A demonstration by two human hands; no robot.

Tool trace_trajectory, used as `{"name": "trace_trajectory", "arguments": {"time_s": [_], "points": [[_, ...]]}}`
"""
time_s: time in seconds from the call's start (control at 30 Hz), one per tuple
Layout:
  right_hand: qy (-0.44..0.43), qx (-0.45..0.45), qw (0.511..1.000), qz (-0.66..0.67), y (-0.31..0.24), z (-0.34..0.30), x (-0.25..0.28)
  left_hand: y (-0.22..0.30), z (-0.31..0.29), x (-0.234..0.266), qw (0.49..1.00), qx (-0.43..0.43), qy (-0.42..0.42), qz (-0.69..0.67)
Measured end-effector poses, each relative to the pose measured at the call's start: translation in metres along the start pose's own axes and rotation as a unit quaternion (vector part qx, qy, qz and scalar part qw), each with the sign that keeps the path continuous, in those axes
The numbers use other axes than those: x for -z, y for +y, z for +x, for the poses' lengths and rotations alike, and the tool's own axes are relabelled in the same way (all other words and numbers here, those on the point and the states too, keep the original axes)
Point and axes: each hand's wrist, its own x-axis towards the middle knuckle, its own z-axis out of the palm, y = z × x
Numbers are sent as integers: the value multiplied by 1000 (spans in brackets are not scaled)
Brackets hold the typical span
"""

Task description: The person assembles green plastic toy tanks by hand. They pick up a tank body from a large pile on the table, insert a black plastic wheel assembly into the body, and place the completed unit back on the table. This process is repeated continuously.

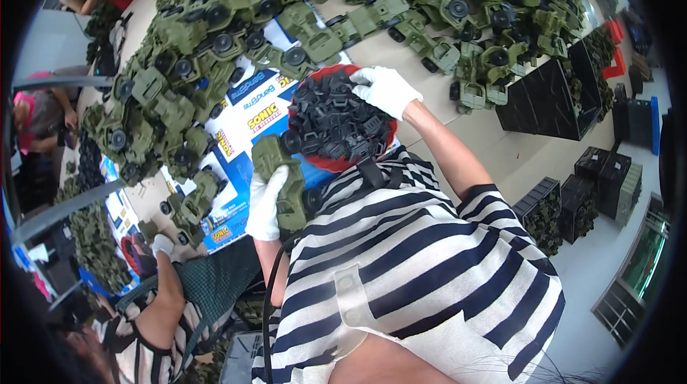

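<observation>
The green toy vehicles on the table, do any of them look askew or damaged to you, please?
Some of the green toy vehicles look askew: they lie jumbled at differing angles, a few tipped over with wheels facing up. That seems untidy rather than faulty; I see no clear damage.

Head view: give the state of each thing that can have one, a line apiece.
Left hand, gloved, gripping a truck
Truck, held, black wheels showing
Right hand, gloved, fingers bent at the basin's edge
Basin, filled
Black parts, heaped in the basin
Other trucks, piled, many with wheels on
</observation>
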Motion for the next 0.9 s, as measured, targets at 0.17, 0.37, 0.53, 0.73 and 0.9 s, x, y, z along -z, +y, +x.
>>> {"name": "trace_trajectory", "arguments": {"time_s": [0.17,0.37,0.53,0.73,0.9], "points": [[-75,28,993,-85,8,37,-21,-2,9,4,999,-19,-26,-4],[-80,103,983,-133,18,43,-19,-5,15,5,999,-12,-28,15],[-64,74,993,-68,31,51,-16,0,22,2,998,-8,-53,38],[33,7,995,97,49,38,-4,7,29,-9,990,-21,-94,99],[50,19,991,124,-5,19,9,20,36,-34,984,-22,-123,128]]}}
